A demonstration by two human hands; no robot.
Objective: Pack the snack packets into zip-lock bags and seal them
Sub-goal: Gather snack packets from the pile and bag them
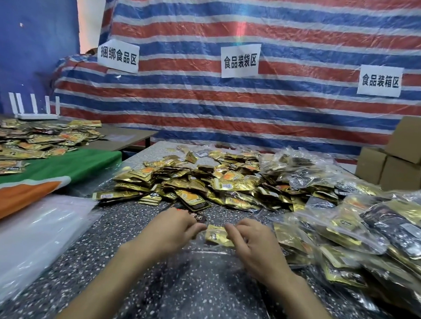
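A clear zip-lock bag [207, 277] lies flat on the speckled table [114, 271] in front of me, its mouth pointing away. My left hand [173, 228] and my right hand [256, 246] pinch the bag's far edge on either side. Between them a gold snack packet [216, 235] sits at the mouth, and whether it is fully inside I cannot tell. A dark packet [197, 217] shows just beyond my left fingers. A big heap of loose gold packets [203, 183] lies further back.
Filled zip-lock bags [362, 237] are piled along the right side. A stack of empty clear bags [27, 234] lies at the left on a green and orange cloth [43, 173]. Cardboard boxes [406, 156] stand at the back right. More packets [33, 138] cover the left table.
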